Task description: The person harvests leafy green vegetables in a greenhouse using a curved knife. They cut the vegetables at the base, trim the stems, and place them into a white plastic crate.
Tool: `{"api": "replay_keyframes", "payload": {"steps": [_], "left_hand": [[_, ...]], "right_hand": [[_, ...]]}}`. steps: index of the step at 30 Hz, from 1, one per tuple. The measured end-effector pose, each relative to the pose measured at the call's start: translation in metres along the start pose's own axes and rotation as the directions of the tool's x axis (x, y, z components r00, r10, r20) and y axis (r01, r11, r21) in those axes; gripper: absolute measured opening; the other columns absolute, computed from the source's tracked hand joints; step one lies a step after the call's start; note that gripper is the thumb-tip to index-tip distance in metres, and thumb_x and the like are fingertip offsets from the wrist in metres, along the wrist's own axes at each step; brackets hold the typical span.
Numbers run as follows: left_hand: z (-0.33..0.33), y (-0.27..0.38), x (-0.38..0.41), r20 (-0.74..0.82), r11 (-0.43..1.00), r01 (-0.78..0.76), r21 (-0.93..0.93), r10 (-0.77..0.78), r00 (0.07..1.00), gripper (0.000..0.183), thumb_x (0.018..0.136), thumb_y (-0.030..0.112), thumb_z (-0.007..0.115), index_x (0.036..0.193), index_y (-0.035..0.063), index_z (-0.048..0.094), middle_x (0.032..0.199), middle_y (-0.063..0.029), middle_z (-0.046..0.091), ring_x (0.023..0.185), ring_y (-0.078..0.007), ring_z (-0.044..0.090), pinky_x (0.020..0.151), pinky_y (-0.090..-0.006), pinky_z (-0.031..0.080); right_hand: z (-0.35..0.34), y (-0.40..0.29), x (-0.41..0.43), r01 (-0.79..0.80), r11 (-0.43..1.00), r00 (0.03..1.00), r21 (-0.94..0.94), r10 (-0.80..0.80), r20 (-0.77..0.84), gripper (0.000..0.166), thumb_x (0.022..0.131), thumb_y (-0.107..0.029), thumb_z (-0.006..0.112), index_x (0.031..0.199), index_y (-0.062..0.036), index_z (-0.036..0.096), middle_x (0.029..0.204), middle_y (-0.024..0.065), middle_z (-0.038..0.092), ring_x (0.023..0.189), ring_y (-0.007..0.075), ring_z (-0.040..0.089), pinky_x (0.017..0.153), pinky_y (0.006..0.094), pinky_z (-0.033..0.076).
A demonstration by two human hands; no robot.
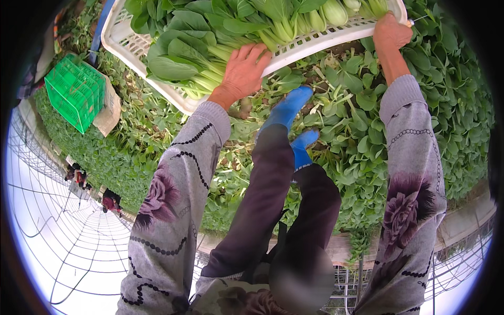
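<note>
A white slotted plastic crate (132, 55) spans the top of the view, packed with bok choy (189, 43). The pale stems point towards my near rim. My left hand (247, 67) lies palm down across that rim, its fingers over the stem ends. Its fingertips are hidden, so whether it grips a stem or the rim is unclear. At the crate's right corner, my right hand (391, 33) is closed around the rim. A thin pointed tool (410, 23), perhaps a small knife, sticks out beside that fist, mostly hidden.
Cut leaves litter the ground around my blue shoe covers (289, 108). Growing leafy greens (441, 118) stand at right. A green plastic crate (76, 92) sits at left beside a cardboard piece (109, 106). A person's sleeve (29, 82) shows at the left edge; people (110, 201) are farther off.
</note>
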State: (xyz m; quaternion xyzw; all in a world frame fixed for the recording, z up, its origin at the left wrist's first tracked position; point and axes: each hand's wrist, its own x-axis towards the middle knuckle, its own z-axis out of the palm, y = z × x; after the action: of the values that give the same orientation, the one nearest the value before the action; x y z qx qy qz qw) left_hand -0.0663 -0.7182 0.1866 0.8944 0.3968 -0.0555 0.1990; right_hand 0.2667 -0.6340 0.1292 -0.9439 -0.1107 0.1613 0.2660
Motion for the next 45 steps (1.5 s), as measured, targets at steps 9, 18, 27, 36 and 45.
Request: {"api": "replay_keyframes", "payload": {"steps": [9, 18, 27, 36, 45], "left_hand": [[0.007, 0.001, 0.001, -0.066, 0.996, -0.053, 0.078, 0.058, 0.996, 0.059, 0.056, 0.012, 0.068, 0.112, 0.012, 0.051, 0.115, -0.0063, 0.046, 0.107, -0.0266, 0.044, 0.082, -0.0381, 0.038], [0.006, -0.002, -0.003, -0.087, 0.973, -0.125, 0.196, 0.144, 0.986, 0.04, 0.075, 0.013, 0.056, 0.114, 0.0013, 0.05, 0.113, -0.0168, 0.047, 0.104, -0.0368, 0.043, 0.09, -0.0446, 0.035], [0.011, 0.008, 0.001, -0.106, 0.944, -0.205, 0.257, 0.238, 0.965, 0.031, 0.09, 0.018, 0.046, 0.112, -0.0035, 0.047, 0.113, -0.0206, 0.047, 0.101, -0.039, 0.044, 0.083, -0.0466, 0.037], [0.015, 0.004, -0.005, -0.104, 0.93, -0.167, 0.327, 0.211, 0.972, 0.042, 0.093, 0.029, 0.039, 0.116, -0.0068, 0.044, 0.116, -0.0218, 0.045, 0.104, -0.0378, 0.042, 0.085, -0.0461, 0.037], [0.016, -0.002, -0.002, -0.115, 0.921, -0.221, 0.32, 0.27, 0.956, 0.051, 0.094, 0.033, 0.037, 0.119, -0.0114, 0.04, 0.117, -0.0254, 0.042, 0.108, -0.0392, 0.037, 0.089, -0.0455, 0.031]], "right_hand": [[0.005, 0.003, -0.005, 0.152, 0.971, 0.986, 0.182, -0.136, -0.098, 0.036, 0.067, -0.024, 0.058, 0.087, 0.0067, 0.06, 0.088, 0.0261, 0.062, 0.086, 0.0399, 0.059, 0.076, 0.0447, 0.045], [-0.004, -0.018, -0.022, 0.044, 0.868, 0.998, 0.495, -0.018, -0.058, 0.031, 0.063, -0.015, 0.064, 0.079, 0.0056, 0.047, 0.069, 0.0218, 0.057, 0.066, 0.0346, 0.058, 0.063, 0.0449, 0.044], [-0.003, -0.009, -0.003, 0.087, 0.829, 0.994, 0.552, -0.111, 0.01, 0.036, 0.058, -0.006, 0.065, 0.086, 0.007, 0.046, 0.071, 0.0205, 0.058, 0.069, 0.035, 0.06, 0.064, 0.0391, 0.046], [-0.054, 0.049, 0.007, 0.187, 0.586, 0.918, 0.788, -0.39, 0.072, 0.057, 0.057, -0.038, 0.067, 0.085, 0.0085, 0.049, 0.089, 0.0276, 0.05, 0.091, 0.0384, 0.05, 0.079, 0.0442, 0.039], [-0.281, 0.259, 0.103, 0.383, 0.87, 0.922, 0.311, -0.338, -0.19, 0.029, 0.069, -0.022, 0.058, 0.08, 0.0045, 0.058, 0.072, 0.0225, 0.058, 0.069, 0.0363, 0.059, 0.064, 0.0431, 0.048]]}}
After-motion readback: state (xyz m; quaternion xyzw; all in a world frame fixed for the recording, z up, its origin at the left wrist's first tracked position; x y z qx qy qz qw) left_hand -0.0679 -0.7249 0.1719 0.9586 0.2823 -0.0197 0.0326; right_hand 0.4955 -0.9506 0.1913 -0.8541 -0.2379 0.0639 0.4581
